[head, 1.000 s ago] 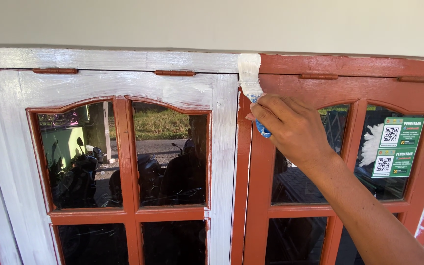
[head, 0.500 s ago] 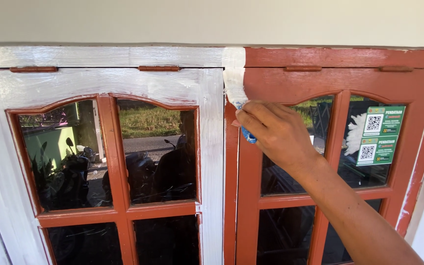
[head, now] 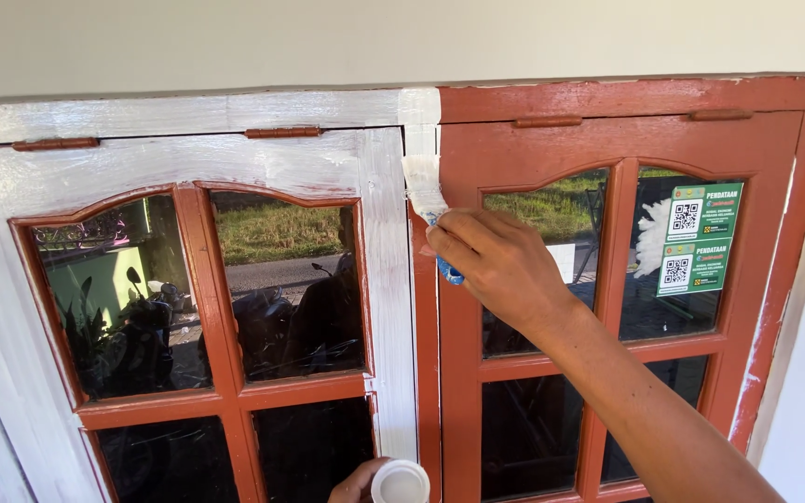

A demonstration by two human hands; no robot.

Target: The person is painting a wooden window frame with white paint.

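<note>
My right hand [head: 500,265] grips a blue-handled paintbrush [head: 428,205] with white bristles, pressed against the upright post between two window sashes. The left sash frame [head: 179,168] is coated in white paint, while its inner bars remain red-brown. The right sash [head: 533,149] is still red-brown. At the bottom edge, my left hand [head: 358,484] holds a small round white container [head: 400,482]; only its fingers show.
A green and white sticker [head: 699,237] is on the right pane. Red-brown hinges [head: 283,132] sit along the top of the frame. The glass reflects motorbikes, a road and grass. A pale wall [head: 375,42] runs above and at the right.
The brush and my right hand have moved down the centre post from the top rail. The view has shifted, and my left hand with the white container has come into sight below.
</note>
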